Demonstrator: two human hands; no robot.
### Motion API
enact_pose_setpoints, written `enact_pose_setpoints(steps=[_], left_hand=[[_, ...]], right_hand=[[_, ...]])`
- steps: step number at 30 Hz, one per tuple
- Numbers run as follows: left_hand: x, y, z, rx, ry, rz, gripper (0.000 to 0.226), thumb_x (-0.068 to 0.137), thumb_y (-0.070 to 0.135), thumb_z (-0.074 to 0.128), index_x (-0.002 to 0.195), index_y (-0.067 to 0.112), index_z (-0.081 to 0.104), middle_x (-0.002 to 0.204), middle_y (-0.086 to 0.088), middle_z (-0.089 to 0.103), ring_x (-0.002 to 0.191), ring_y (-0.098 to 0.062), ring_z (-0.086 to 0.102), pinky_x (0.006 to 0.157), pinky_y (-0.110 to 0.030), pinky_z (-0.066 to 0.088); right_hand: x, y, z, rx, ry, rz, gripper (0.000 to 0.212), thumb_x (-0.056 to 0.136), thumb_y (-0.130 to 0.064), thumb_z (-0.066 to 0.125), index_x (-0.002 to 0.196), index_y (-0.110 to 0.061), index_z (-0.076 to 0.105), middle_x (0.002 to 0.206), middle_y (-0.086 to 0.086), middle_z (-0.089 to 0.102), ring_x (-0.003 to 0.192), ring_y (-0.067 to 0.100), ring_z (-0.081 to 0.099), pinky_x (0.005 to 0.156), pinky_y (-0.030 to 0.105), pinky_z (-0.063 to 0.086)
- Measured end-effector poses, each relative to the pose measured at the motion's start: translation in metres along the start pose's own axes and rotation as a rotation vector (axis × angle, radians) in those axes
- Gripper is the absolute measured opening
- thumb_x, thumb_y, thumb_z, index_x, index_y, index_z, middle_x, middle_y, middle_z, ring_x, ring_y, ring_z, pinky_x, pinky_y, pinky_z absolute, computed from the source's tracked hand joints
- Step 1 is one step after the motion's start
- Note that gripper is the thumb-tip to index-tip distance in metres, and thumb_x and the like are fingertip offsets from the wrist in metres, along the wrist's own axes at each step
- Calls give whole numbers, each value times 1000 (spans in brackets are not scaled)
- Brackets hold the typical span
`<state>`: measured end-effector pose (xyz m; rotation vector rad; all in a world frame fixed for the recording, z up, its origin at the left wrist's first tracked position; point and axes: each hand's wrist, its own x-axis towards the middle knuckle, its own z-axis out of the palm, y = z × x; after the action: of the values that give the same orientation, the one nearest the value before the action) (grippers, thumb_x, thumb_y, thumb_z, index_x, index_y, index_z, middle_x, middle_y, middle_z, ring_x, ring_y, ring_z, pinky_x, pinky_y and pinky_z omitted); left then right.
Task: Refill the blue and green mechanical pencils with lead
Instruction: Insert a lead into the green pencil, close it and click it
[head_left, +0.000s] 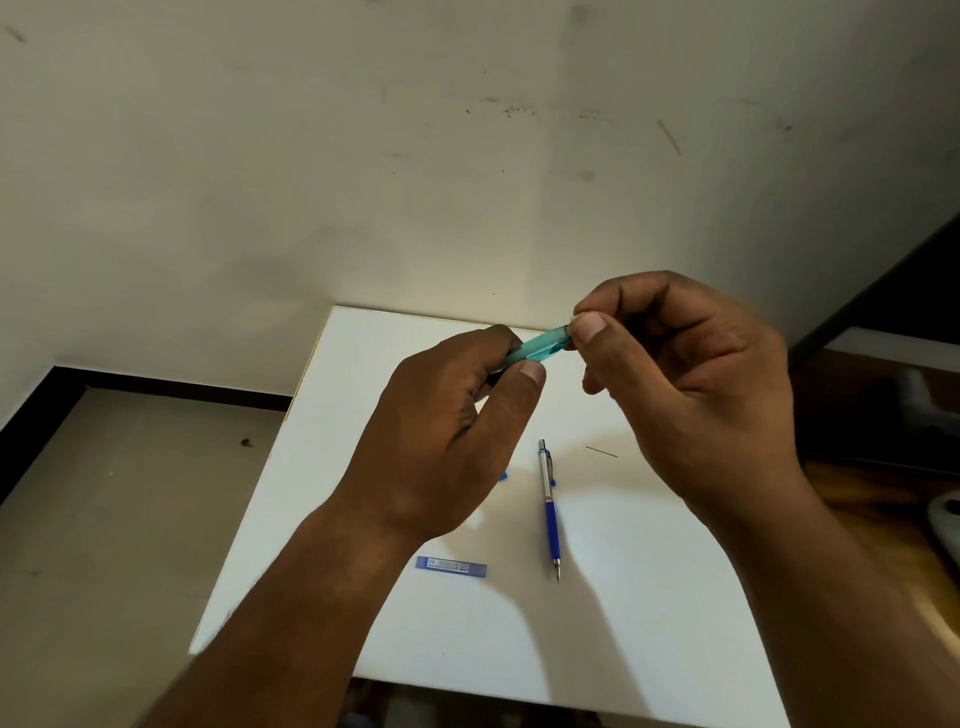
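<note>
Two pencils: green pencil (540, 347) held up above white counter (649, 623), blue pencil (549, 512) lying flat on counter, tip toward viewer. One blue lead case (452, 566) left of it. One loose lead (601, 451) right of its top end, apart. Left hand (447, 441) raised, grip wrapped around green barrel. Right hand (691, 384) raised beside it, thumb and forefinger pinched at pencil's top end; whether anything held between them, cannot tell.

White board as work surface, three loose items in view.
The white board (649, 623) carries a blue mechanical pencil (549, 512), tip toward the viewer, a blue lead case (451, 566) lying left of its tip, and a single thin lead (601, 451) apart to the right.
</note>
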<state>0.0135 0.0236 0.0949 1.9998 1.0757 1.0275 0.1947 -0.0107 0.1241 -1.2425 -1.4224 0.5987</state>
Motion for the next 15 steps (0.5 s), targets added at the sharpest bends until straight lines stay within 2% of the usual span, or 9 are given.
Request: enact_pose_setpoints(steps=[2,3,7,15], left_hand=[[0,0,0,8,6,15,29,106,43,47,77,43,42,66,14,49,60,-1,59,56,-6,34],[0,0,0,11,10,21,30,105,42,47,76,44,42,65,15,49,60,-1,58,57,-5,34],[0,0,0,18,11,29,27,104,42,48,77,45,44,66,17,51,62,-1,57,59,-4,34],[0,2,1,23,22,47,28,103,43,48,76,44,42,66,21,49,64,-3,51,61,-5,33]], right_hand=[[0,1,-1,-10,1,3,4,99,-17,76,100,-20,78,87,-1,78,71,19,71,64,38,62],[0,1,-2,-10,-2,3,4,98,-16,76,99,-20,79,86,0,78,70,19,71,64,38,62],[0,0,-4,39,-27,21,12,96,-8,78,95,-19,79,84,1,79,65,12,74,62,20,56],[1,-4,-5,140,-19,47,12,93,-6,77,93,-18,77,87,1,83,71,16,83,64,22,63]])
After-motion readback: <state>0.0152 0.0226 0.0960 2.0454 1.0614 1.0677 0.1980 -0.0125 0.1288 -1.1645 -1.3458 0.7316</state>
